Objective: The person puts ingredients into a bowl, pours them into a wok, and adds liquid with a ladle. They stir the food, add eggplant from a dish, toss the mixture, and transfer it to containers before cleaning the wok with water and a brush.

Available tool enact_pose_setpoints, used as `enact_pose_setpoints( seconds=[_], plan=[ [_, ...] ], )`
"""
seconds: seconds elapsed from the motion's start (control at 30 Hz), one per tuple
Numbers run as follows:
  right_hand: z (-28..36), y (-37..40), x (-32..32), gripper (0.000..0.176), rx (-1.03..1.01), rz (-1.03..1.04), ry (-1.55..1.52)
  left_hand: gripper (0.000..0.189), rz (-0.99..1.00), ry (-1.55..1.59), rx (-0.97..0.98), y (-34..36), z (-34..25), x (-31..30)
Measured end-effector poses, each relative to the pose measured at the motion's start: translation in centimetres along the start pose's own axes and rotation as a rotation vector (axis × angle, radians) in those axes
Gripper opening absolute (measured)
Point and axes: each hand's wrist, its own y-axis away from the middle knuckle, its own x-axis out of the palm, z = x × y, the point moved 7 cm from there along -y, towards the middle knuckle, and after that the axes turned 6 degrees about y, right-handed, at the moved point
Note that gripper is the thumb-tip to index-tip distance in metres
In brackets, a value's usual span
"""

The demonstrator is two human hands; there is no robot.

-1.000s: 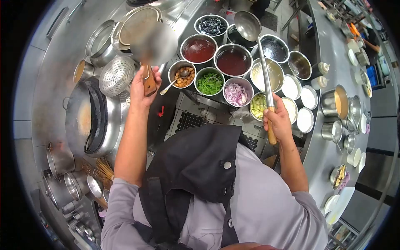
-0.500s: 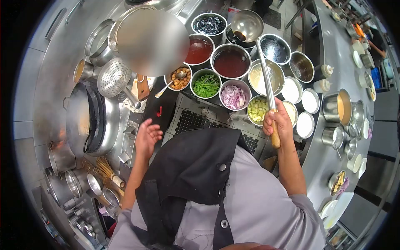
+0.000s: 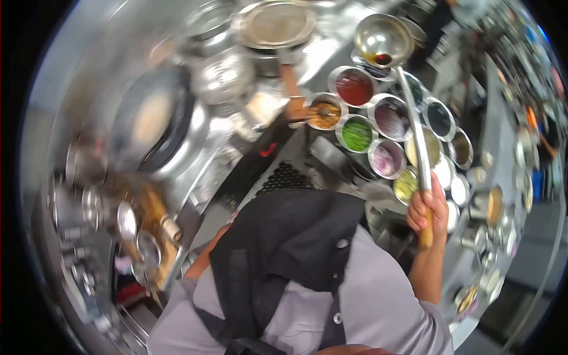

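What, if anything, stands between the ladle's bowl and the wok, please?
A strainer and a wooden pan handle lie between the ladle bowl and the wok. The right hand holds the ladle over the sauce bowls.

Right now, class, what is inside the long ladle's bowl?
A small pool of dark liquid lies at the lower rim of the ladle bowl; the rest is bare metal. Nothing covers it.

Restaurant kitchen: wok (image 3: 155, 118) station, steel ingredient bowls (image 3: 387, 158).
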Motion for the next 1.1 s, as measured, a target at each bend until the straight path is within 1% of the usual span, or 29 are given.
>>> enact_pose_setpoints(
  seconds=[0.03,0.13,0.17,0.2,0.23,0.27,0.33,0.37,0.43,0.47,0.53,0.57,0.6,0.63,0.7,0.73,0.8,0.83,0.9,1.0,1.07,1.1],
  plan=[
    [-0.6,-0.6,2.1,0.057,0.022,0.076,-0.003,0.038,-0.004,-0.002,0.013,0.5,1.5,0.1],
    [-3.7,-3.4,11.4,0.058,0.120,0.299,-0.003,0.039,-0.046,-0.007,0.111,0.5,3.9,0.3],
    [-5.2,-4.6,14.5,0.062,0.158,0.321,0.052,0.040,-0.156,0.123,0.101,0.2,5.6,0.7],
    [-6.9,-5.8,17.5,0.065,0.184,0.333,0.110,0.037,-0.165,-0.006,0.053,-2.1,7.2,2.0],
    [-8.7,-7.4,20.4,0.063,0.209,0.353,0.286,0.034,-0.102,-0.037,0.005,-2.3,7.1,2.0],
    [-10.7,-9.1,23.2,0.061,0.160,0.354,0.484,0.033,-0.098,0.009,0.000,-1.0,6.0,0.7],
    [-14.2,-11.2,27.1,0.060,0.019,0.289,0.747,0.032,-0.090,0.103,-0.009,2.2,2.5,-2.8],
    [-14.4,-11.3,27.4,0.060,0.016,0.294,0.749,0.032,-0.095,0.106,-0.008,3.4,1.6,-3.8],
    [-14.3,-12.0,27.5,0.059,0.033,0.300,0.566,0.032,-0.097,0.166,-0.012,4.4,1.0,-4.8],
    [-13.4,-12.1,26.0,0.059,0.050,0.323,0.428,0.032,-0.095,0.168,-0.009,4.7,1.2,-5.0],
    [-11.1,-11.3,22.8,0.055,0.044,0.405,0.072,0.035,0.007,0.094,0.085,5.8,2.2,-4.2],
    [-9.9,-10.6,20.4,0.052,-0.009,0.379,0.088,0.037,-0.045,0.034,0.026,3.6,7.2,-0.9],
    [-8.6,-9.7,17.9,0.048,-0.072,0.339,0.105,0.038,-0.092,-0.025,-0.036,2.0,10.8,1.4],
    [-7.5,-8.7,15.2,0.045,-0.124,0.277,0.129,0.039,-0.062,0.024,-0.046,2.6,10.7,1.7],
    [-5.5,-6.4,9.4,0.049,-0.195,0.003,0.264,0.039,-0.046,0.106,-0.062,3.3,8.9,0.9],
    [-4.4,-5.0,6.8,0.051,-0.221,-0.164,0.321,0.040,-0.037,0.126,-0.055,2.4,7.6,0.5],
    [-2.2,-2.4,2.9,0.052,-0.225,-0.445,0.577,0.040,-0.011,0.157,-0.048,0.0,5.4,-0.1],
    [-1.4,-1.1,1.0,0.053,-0.231,-0.533,0.609,0.041,-0.001,0.155,-0.040,-1.3,3.6,-0.5],
    [-0.3,0.7,-2.9,0.054,-0.227,-0.643,0.660,0.041,0.015,0.138,0.002,-3.4,-0.1,-1.5],
    [-0.2,2.1,-7.4,0.058,-0.213,-0.718,0.670,0.042,0.014,0.121,0.064,-5.5,-4.3,-2.9],
    [-0.7,2.6,-9.1,0.052,-0.199,-0.736,0.660,0.043,0.002,0.120,0.115,-6.4,-6.8,-4.1],
    [-0.7,2.8,-9.6,0.052,-0.197,-0.748,0.652,0.043,-0.003,0.120,0.141,-6.7,-8.2,-4.7]
  ],
)
